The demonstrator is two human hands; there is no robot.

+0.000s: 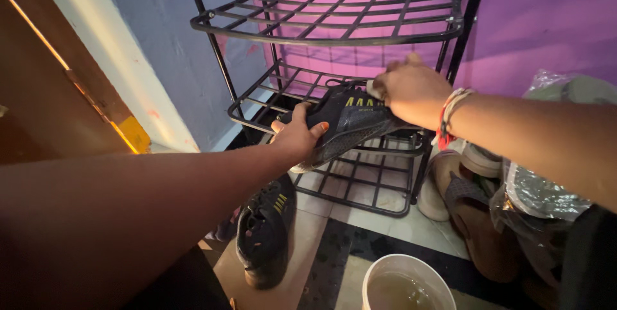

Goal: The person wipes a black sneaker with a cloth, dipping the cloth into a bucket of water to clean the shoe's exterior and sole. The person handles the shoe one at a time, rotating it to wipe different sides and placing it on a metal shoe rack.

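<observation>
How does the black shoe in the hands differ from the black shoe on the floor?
The held shoe is off the ground in front of the black rack, gripped by the left hand and touched by the right hand; the floor shoe lies untouched on the tiles. The held shoe is tipped, showing part of its sole; the floor shoe sits sole down, opening up. Both are black with yellow stripes.
</observation>
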